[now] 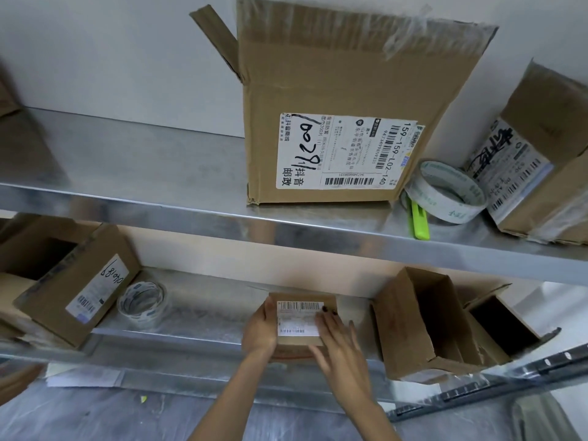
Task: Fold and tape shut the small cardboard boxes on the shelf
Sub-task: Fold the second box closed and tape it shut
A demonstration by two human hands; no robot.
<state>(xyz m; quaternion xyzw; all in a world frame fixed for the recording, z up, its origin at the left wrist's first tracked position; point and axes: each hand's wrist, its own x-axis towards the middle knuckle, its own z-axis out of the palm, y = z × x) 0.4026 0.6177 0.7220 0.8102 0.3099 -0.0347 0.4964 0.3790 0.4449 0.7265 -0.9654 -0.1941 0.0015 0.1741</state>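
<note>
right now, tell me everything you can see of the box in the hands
Small brown cardboard box, top closed, white barcode label facing up. It is at the front edge of the lower shelf. The left hand grips its left side; the right hand lies across its right side, touching the label.

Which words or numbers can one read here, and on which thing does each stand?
"159-159-L02-140": label on the large box.
"抖音 邮政", handwritten: same label.
Handwritten digits, perhaps "100291": same label, unsure.
Labels on the small box, left box and right box, tape roll print: too blurred.
</note>
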